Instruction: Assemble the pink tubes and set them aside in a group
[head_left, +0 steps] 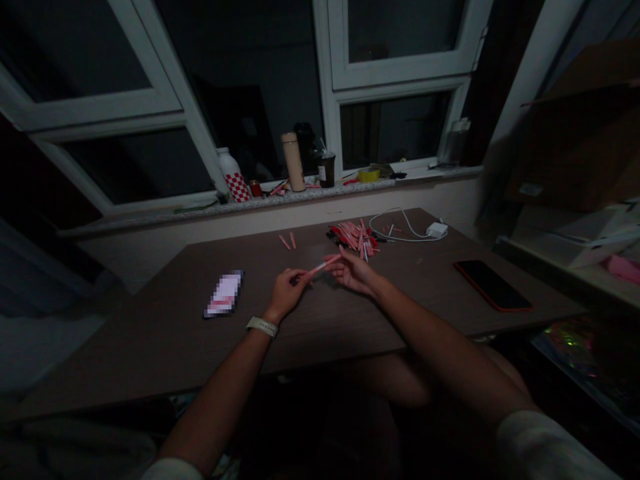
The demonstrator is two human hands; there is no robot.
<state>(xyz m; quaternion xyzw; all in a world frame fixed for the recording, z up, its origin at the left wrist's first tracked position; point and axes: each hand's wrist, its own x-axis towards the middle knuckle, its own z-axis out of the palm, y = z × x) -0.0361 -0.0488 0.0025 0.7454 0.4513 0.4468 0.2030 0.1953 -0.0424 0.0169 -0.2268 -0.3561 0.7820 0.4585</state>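
Observation:
Above the middle of a dark brown table (150, 347), both my hands hold one thin pink pen (320, 267). My left hand (287, 291), with a pale watch strap at the wrist, is closed round the pen's near end. My right hand (353, 270) pinches the far end with its fingertips. Just beyond my right hand lies a pile of pink and red pens and pen parts (356, 237). Two loose pink pieces (288, 241) lie further left on the table.
A phone with a lit screen (224, 294) lies left of my hands, and a dark phone with a red edge (493, 285) lies at the right. A white charger with cable (434, 230) sits at the back. Bottles and cups (294, 162) line the windowsill.

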